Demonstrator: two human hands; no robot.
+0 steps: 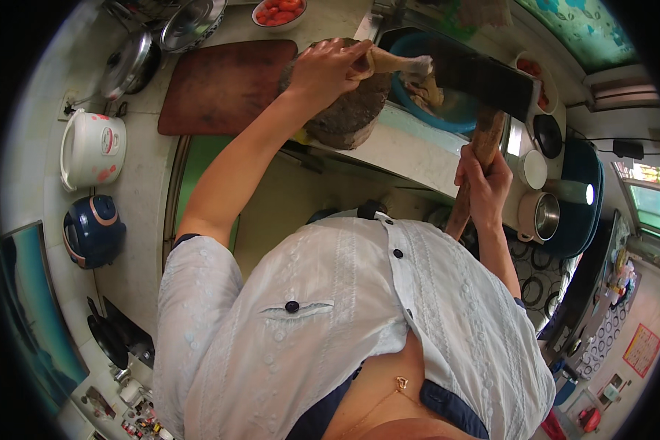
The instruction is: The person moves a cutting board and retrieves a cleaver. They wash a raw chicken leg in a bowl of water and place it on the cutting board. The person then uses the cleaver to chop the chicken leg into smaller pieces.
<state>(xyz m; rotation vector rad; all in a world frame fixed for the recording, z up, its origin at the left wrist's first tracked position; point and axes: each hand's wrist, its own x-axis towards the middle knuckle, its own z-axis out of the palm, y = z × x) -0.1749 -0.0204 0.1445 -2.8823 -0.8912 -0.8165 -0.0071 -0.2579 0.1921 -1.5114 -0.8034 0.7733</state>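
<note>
My left hand [330,72] is closed around a chicken leg [397,63], whose pale bony end points right. The hand and leg are over a thick round wooden chopping block [345,121]. My right hand [485,182] grips the wooden handle of a cleaver [502,82]. Its broad dark blade is raised to the right of the block, overlapping the view of a blue basin [438,124]. Pieces of chicken [424,95] lie in that basin; the blade hides part of it.
Left of the block lies a reddish-brown cutting board [224,88]. A bowl of red pieces [279,12] stands behind it. Lidded pots [127,64] and a white rice cooker [95,150] line the left counter. A small metal pot [541,215] sits at right.
</note>
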